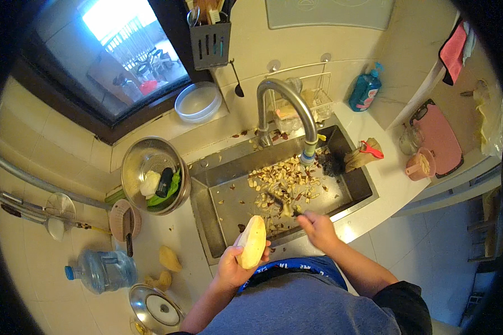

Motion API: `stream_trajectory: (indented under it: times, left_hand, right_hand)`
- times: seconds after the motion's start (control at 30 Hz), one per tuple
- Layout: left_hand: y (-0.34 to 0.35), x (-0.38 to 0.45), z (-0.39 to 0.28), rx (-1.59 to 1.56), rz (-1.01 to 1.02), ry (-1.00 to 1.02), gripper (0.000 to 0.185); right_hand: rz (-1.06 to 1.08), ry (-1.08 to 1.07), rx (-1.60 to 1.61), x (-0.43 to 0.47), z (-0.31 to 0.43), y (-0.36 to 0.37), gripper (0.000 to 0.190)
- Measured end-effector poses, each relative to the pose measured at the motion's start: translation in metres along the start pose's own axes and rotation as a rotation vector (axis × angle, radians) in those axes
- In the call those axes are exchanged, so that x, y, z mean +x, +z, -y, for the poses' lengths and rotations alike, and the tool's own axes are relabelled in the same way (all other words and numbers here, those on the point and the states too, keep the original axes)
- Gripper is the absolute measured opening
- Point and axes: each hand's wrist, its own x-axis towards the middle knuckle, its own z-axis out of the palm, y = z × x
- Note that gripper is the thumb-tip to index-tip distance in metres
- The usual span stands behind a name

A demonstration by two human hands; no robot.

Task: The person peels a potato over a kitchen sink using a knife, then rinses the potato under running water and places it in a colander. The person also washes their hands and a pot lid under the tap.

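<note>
My left hand [239, 263] grips a long, pale yellow peeled tuber [253, 243] over the near edge of the sink. My right hand [318, 228], to its right at the sink's front rim, is closed on the dark handle of a utensil; motion blur hides the kind of tool, and pale scraps cling about it. Below both lies the stainless steel sink [234, 209], its floor strewn with pale and reddish-brown peelings [285, 180]. The metal faucet [291, 90] arches over the peelings.
A steel bowl [128, 167] with vegetables stands left of the sink. Yellowish tubers [169, 258], a pot lid [140, 307] and a blue water jug [109, 270] are nearer on the left. A red peeler [373, 150] and a pink cup [420, 168] sit on the right.
</note>
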Motion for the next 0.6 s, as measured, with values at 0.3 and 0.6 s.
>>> stream_trajectory:
  times: [0.3,0.6]
  left_hand:
    - [-0.004,0.002,0.012,0.390,-0.092,0.137,0.048]
    - [0.010,0.012,0.019,0.241,-0.092,0.050,0.053]
  right_hand:
    - [0.165,-0.434,-0.093,-0.025,0.052,0.009,0.045]
    - [-0.043,-0.127,-0.116,-0.005,0.005,0.015,0.048]
